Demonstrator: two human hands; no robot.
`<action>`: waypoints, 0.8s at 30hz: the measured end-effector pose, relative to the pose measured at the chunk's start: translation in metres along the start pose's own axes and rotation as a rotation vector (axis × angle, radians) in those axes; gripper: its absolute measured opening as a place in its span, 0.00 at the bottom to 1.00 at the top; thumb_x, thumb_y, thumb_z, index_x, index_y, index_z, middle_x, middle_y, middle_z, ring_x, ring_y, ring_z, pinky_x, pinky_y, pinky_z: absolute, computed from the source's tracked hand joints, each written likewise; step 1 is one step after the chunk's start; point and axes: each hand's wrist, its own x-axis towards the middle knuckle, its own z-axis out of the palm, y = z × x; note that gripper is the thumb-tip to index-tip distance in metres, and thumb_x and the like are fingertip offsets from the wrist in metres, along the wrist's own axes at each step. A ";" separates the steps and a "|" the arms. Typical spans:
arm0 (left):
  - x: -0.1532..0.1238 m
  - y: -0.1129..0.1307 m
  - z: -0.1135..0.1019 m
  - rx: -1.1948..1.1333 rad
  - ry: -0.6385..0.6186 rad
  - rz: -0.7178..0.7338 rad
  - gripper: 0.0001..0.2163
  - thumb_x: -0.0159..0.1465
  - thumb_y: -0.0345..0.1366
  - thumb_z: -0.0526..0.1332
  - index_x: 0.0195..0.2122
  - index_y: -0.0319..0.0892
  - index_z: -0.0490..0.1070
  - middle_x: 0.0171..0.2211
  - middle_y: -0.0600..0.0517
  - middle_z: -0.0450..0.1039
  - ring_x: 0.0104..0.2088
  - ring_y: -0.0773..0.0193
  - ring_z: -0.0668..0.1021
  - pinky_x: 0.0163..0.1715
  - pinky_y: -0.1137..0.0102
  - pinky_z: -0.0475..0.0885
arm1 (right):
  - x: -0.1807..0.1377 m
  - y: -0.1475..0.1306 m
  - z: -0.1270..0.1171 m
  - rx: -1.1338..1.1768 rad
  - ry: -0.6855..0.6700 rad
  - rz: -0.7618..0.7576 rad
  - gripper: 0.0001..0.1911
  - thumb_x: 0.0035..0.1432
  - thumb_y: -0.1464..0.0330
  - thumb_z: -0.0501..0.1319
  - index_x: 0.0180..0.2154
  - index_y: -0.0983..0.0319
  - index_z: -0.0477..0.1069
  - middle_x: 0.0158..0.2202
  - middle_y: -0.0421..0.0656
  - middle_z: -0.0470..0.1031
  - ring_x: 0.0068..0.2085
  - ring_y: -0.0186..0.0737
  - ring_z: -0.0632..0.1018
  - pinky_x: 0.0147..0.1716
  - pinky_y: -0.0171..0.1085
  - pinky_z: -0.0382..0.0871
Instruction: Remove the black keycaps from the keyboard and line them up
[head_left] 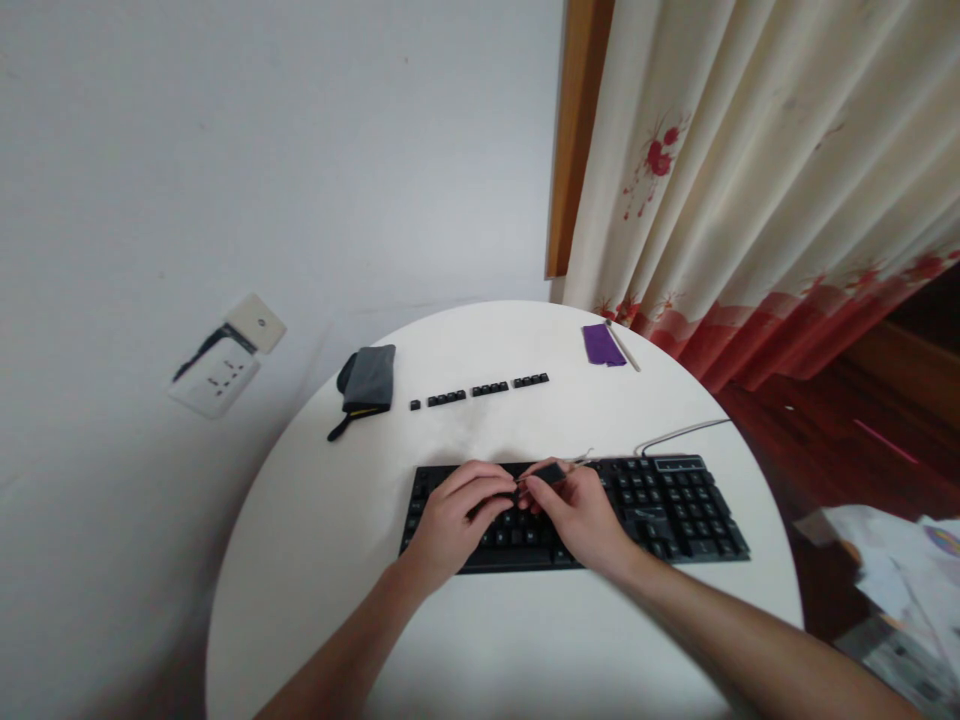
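Note:
A black keyboard (pixel 675 505) lies on a round white table (pixel 315 540). Both my hands are over its middle. My left hand (pixel 457 515) has its fingers curled down onto the keys. My right hand (pixel 574 510) pinches a small dark tool or key puller (pixel 551 472) just above the top rows. Behind the keyboard, removed black keycaps (pixel 487 389) lie in a row in short groups.
A grey and black pouch (pixel 367 380) lies at the table's back left. A purple cloth (pixel 602 344) and a thin stick (pixel 624 349) lie at the back right. The keyboard cable (pixel 675 434) runs off right. A curtain (pixel 757 200) hangs behind; a wall socket (pixel 221 365) is at left.

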 end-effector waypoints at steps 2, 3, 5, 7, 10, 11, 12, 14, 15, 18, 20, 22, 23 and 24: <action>0.000 0.000 0.000 -0.018 0.014 -0.070 0.09 0.63 0.29 0.65 0.45 0.42 0.75 0.40 0.49 0.76 0.35 0.65 0.79 0.38 0.69 0.78 | 0.000 -0.001 -0.001 -0.038 -0.011 -0.034 0.13 0.63 0.61 0.61 0.36 0.63 0.78 0.32 0.43 0.78 0.32 0.38 0.78 0.35 0.36 0.73; 0.000 0.000 0.001 -0.025 0.012 -0.097 0.11 0.62 0.29 0.66 0.46 0.43 0.75 0.40 0.49 0.77 0.34 0.66 0.79 0.37 0.70 0.78 | -0.001 -0.002 -0.001 -0.046 -0.015 -0.053 0.12 0.63 0.62 0.61 0.37 0.63 0.78 0.33 0.43 0.79 0.33 0.38 0.78 0.36 0.36 0.73; -0.001 0.000 0.001 -0.031 -0.002 -0.120 0.13 0.61 0.28 0.67 0.47 0.43 0.74 0.40 0.50 0.77 0.32 0.67 0.79 0.36 0.71 0.78 | -0.002 -0.003 -0.002 -0.052 -0.021 -0.088 0.10 0.63 0.63 0.61 0.39 0.62 0.78 0.35 0.43 0.79 0.35 0.39 0.78 0.38 0.36 0.73; -0.001 0.000 0.001 -0.024 -0.011 -0.113 0.13 0.61 0.28 0.67 0.47 0.43 0.75 0.39 0.51 0.78 0.32 0.67 0.79 0.36 0.71 0.78 | -0.003 -0.004 -0.001 -0.062 -0.028 -0.111 0.09 0.63 0.65 0.61 0.39 0.62 0.78 0.36 0.43 0.80 0.37 0.39 0.78 0.40 0.37 0.72; 0.000 0.002 0.000 -0.015 -0.014 -0.080 0.13 0.60 0.27 0.67 0.46 0.43 0.75 0.37 0.51 0.77 0.32 0.66 0.78 0.36 0.71 0.77 | -0.003 -0.006 0.000 -0.081 -0.030 -0.105 0.10 0.63 0.64 0.60 0.38 0.62 0.78 0.35 0.44 0.79 0.37 0.39 0.78 0.40 0.37 0.72; 0.000 0.003 0.000 -0.014 -0.018 -0.071 0.14 0.60 0.27 0.67 0.46 0.43 0.75 0.37 0.51 0.77 0.33 0.66 0.78 0.36 0.71 0.77 | -0.004 -0.006 0.000 -0.085 -0.027 -0.097 0.11 0.63 0.64 0.60 0.38 0.62 0.78 0.34 0.43 0.79 0.36 0.39 0.78 0.39 0.36 0.72; 0.001 0.003 0.000 -0.013 -0.024 -0.066 0.14 0.59 0.27 0.67 0.47 0.43 0.74 0.37 0.51 0.77 0.33 0.66 0.78 0.36 0.71 0.77 | -0.004 -0.006 0.000 -0.085 -0.024 -0.085 0.11 0.64 0.63 0.60 0.38 0.62 0.78 0.34 0.43 0.78 0.35 0.39 0.78 0.38 0.36 0.72; 0.001 0.004 0.000 -0.009 -0.036 -0.054 0.14 0.60 0.27 0.67 0.46 0.43 0.74 0.37 0.50 0.76 0.35 0.65 0.78 0.37 0.71 0.77 | -0.004 -0.006 0.000 -0.080 -0.016 -0.057 0.12 0.63 0.63 0.60 0.40 0.63 0.77 0.33 0.43 0.77 0.33 0.38 0.77 0.35 0.35 0.71; 0.002 0.004 0.000 -0.005 -0.043 -0.041 0.13 0.60 0.27 0.67 0.46 0.43 0.74 0.38 0.50 0.76 0.36 0.64 0.78 0.38 0.70 0.77 | -0.004 -0.005 0.000 -0.073 -0.010 -0.042 0.12 0.63 0.62 0.60 0.42 0.63 0.77 0.32 0.42 0.77 0.32 0.38 0.77 0.33 0.35 0.71; 0.002 0.003 -0.001 0.006 -0.056 0.000 0.09 0.63 0.27 0.64 0.44 0.43 0.75 0.40 0.48 0.76 0.41 0.61 0.78 0.43 0.67 0.76 | -0.004 -0.002 0.000 -0.031 0.009 -0.005 0.13 0.62 0.61 0.61 0.43 0.63 0.76 0.29 0.41 0.76 0.30 0.37 0.76 0.31 0.35 0.71; 0.003 0.004 -0.001 0.008 -0.049 0.008 0.07 0.64 0.27 0.63 0.42 0.43 0.76 0.41 0.47 0.76 0.42 0.61 0.79 0.44 0.66 0.76 | -0.004 -0.001 0.000 -0.003 0.019 0.008 0.13 0.62 0.61 0.61 0.41 0.63 0.77 0.28 0.41 0.76 0.29 0.37 0.77 0.31 0.35 0.71; 0.003 0.004 -0.001 0.008 -0.034 0.004 0.05 0.63 0.28 0.63 0.40 0.42 0.76 0.42 0.47 0.76 0.43 0.60 0.79 0.45 0.65 0.76 | -0.003 -0.001 -0.001 0.013 0.016 0.018 0.13 0.62 0.60 0.61 0.41 0.63 0.76 0.29 0.42 0.77 0.29 0.37 0.77 0.31 0.35 0.72; 0.003 0.004 -0.001 0.008 -0.031 -0.001 0.05 0.63 0.28 0.64 0.39 0.42 0.76 0.42 0.47 0.76 0.43 0.60 0.79 0.45 0.65 0.76 | -0.003 -0.001 -0.001 0.010 0.017 0.014 0.13 0.62 0.60 0.61 0.40 0.63 0.76 0.30 0.42 0.77 0.29 0.38 0.77 0.31 0.36 0.72; 0.003 0.004 -0.001 0.006 -0.030 -0.007 0.04 0.63 0.28 0.64 0.38 0.42 0.76 0.42 0.47 0.76 0.43 0.60 0.79 0.45 0.65 0.76 | -0.002 -0.002 -0.002 -0.005 0.023 -0.001 0.13 0.63 0.60 0.60 0.39 0.63 0.76 0.31 0.43 0.78 0.31 0.38 0.78 0.33 0.36 0.72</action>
